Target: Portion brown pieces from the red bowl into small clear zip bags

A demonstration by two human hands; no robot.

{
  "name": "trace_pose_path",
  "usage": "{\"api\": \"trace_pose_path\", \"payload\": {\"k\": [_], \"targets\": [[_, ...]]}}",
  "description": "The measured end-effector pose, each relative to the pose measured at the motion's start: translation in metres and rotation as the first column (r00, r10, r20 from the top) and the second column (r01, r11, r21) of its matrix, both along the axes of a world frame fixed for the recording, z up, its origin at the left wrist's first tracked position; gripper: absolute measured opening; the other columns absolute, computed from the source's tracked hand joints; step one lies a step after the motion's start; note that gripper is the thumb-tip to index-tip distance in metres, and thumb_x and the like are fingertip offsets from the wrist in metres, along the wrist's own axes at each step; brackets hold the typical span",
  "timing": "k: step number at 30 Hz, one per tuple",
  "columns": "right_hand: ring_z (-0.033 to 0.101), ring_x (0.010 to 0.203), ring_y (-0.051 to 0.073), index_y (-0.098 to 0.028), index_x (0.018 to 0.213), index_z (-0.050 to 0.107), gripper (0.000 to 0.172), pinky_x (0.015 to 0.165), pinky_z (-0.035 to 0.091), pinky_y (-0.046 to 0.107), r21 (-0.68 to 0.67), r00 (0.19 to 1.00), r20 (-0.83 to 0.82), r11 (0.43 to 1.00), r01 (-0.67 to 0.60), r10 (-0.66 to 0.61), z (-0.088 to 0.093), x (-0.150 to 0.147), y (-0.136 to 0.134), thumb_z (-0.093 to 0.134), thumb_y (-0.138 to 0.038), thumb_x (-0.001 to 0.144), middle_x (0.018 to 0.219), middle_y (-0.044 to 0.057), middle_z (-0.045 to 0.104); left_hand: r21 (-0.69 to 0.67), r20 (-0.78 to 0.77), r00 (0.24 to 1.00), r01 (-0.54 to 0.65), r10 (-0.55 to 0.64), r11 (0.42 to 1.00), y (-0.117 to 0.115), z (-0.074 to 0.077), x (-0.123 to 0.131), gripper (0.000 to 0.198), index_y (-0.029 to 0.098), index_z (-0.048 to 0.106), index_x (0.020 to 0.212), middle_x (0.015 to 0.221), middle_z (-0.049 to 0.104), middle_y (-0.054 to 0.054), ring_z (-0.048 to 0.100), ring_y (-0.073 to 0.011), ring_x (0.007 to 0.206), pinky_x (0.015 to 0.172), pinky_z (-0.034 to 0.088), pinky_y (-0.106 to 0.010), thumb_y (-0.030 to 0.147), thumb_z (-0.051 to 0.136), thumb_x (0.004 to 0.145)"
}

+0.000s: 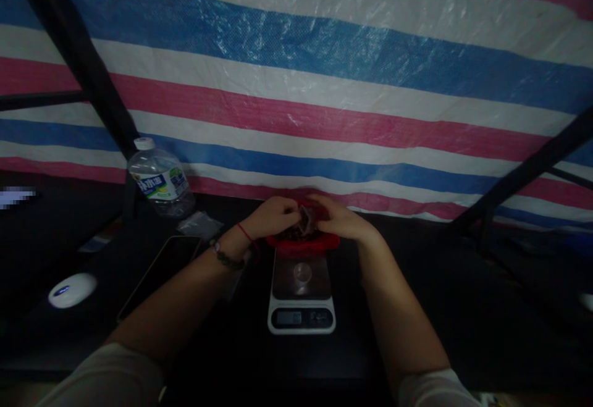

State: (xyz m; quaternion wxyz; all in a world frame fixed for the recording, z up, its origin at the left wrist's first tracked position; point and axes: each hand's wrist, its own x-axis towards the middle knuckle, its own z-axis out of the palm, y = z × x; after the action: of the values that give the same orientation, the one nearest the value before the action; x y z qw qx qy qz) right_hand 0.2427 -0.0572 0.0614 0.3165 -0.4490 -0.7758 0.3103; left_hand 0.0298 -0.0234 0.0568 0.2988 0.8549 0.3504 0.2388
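A red bag or wrapper with dark contents lies just behind a white digital scale. On the scale's dark plate stands a small clear cup. My left hand is at the left side of the red bag, its fingers curled in over the dark contents; what they hold, if anything, is too dim to tell. My right hand rests at the bag's right side, with its fingers apart around the edge and nothing visible in it.
A clear plastic bottle stands at the back left, beside a small clear plastic bag. A phone and a white mouse lie at the left. Black metal bars slant up at both sides before a striped sheet.
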Motion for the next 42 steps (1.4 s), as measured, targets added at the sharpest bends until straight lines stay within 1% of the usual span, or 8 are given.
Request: {"api": "trace_pose_path", "payload": {"k": [4, 6, 9, 14, 18, 28, 34, 42], "targets": [[0.057, 0.115, 0.025, -0.020, 0.132, 0.051, 0.069, 0.100, 0.044, 0.042, -0.139, 0.986, -0.063, 0.977, -0.163, 0.155, -0.005, 0.002, 0.004, 0.071, -0.018, 0.066, 0.131, 0.010, 0.058, 0.040, 0.003, 1.000, 0.028, -0.028, 0.999, -0.001, 0.007, -0.005, 0.020, 0.015, 0.059, 0.064, 0.063, 0.058, 0.001, 0.051, -0.0116, 0.061, 0.057, 0.038, -0.021, 0.026, 0.047, 0.076], [0.063, 0.103, 0.023, -0.018, 0.123, 0.057, 0.055, 0.093, 0.049, 0.039, -0.237, 0.973, -0.079, 0.944, -0.228, 0.216, -0.006, 0.003, 0.006, 0.069, -0.023, 0.070, 0.119, 0.009, 0.065, 0.069, 0.008, 1.000, 0.001, -0.001, 0.998, 0.001, 0.010, -0.006, 0.021, 0.015, 0.058, 0.063, 0.062, 0.056, 0.001, 0.050, -0.0115, 0.060, 0.056, 0.036, -0.021, 0.027, 0.047, 0.077], [0.065, 0.087, 0.020, -0.014, 0.102, 0.066, 0.031, 0.081, 0.051, 0.034, -0.282, 0.979, -0.014, 0.939, -0.197, 0.201, -0.007, 0.007, 0.008, 0.067, -0.027, 0.074, 0.100, 0.006, 0.070, 0.108, -0.008, 1.000, -0.027, 0.028, 0.994, 0.007, 0.009, -0.010, 0.023, 0.015, 0.059, 0.066, 0.064, 0.057, 0.001, 0.051, -0.0120, 0.062, 0.056, 0.036, -0.021, 0.030, 0.048, 0.079], [0.062, 0.075, 0.015, -0.015, 0.098, 0.065, 0.028, 0.069, 0.048, 0.028, -0.165, 0.997, 0.078, 0.986, 0.025, -0.013, -0.004, 0.013, 0.008, 0.067, -0.026, 0.072, 0.090, 0.004, 0.068, 0.111, -0.179, 0.982, -0.043, 0.063, 0.993, 0.019, 0.002, -0.016, 0.023, 0.015, 0.066, 0.073, 0.073, 0.066, -0.003, 0.056, -0.0143, 0.066, 0.059, 0.038, -0.023, 0.031, 0.051, 0.079], [0.060, 0.069, 0.015, -0.016, 0.093, 0.066, 0.022, 0.064, 0.045, 0.026, -0.025, 0.973, 0.180, 0.988, 0.150, -0.143, 0.002, 0.012, 0.005, 0.063, -0.025, 0.074, 0.083, 0.003, 0.068, 0.098, -0.291, 0.955, -0.028, 0.056, 0.995, 0.024, -0.001, -0.020, 0.022, 0.016, 0.070, 0.080, 0.079, 0.070, -0.004, 0.060, -0.0153, 0.070, 0.062, 0.041, -0.023, 0.029, 0.053, 0.077], [0.061, 0.074, 0.018, -0.017, 0.086, 0.069, 0.014, 0.065, 0.040, 0.026, 0.143, 0.817, 0.485, 0.950, 0.276, -0.311, 0.006, 0.005, 0.000, 0.064, -0.020, 0.073, 0.084, 0.007, 0.071, 0.054, -0.440, 0.896, 0.084, -0.052, 0.995, 0.016, -0.004, -0.013, 0.026, 0.018, 0.072, 0.091, 0.085, 0.072, -0.003, 0.062, -0.0144, 0.071, 0.062, 0.042, -0.022, 0.021, 0.050, 0.078], [0.062, 0.073, 0.019, -0.016, 0.086, 0.070, 0.014, 0.062, 0.038, 0.027, 0.198, 0.760, 0.512, 0.916, 0.350, -0.401, 0.007, 0.003, 0.002, 0.061, -0.016, 0.076, 0.083, 0.009, 0.071, 0.068, -0.434, 0.898, 0.107, -0.067, 0.992, 0.016, -0.010, -0.009, 0.028, 0.017, 0.071, 0.096, 0.087, 0.072, -0.004, 0.063, -0.0149, 0.073, 0.065, 0.043, -0.023, 0.019, 0.049, 0.078], [0.063, 0.076, 0.020, -0.016, 0.087, 0.071, 0.014, 0.065, 0.040, 0.027, 0.209, 0.762, 0.505, 0.914, 0.347, -0.405, 0.003, 0.005, 0.004, 0.062, -0.016, 0.077, 0.084, 0.008, 0.072, 0.081, -0.403, 0.913, 0.101, -0.060, 0.992, 0.015, -0.013, -0.008, 0.028, 0.019, 0.071, 0.095, 0.090, 0.072, -0.003, 0.064, -0.0155, 0.077, 0.068, 0.044, -0.023, 0.020, 0.050, 0.077]]}}
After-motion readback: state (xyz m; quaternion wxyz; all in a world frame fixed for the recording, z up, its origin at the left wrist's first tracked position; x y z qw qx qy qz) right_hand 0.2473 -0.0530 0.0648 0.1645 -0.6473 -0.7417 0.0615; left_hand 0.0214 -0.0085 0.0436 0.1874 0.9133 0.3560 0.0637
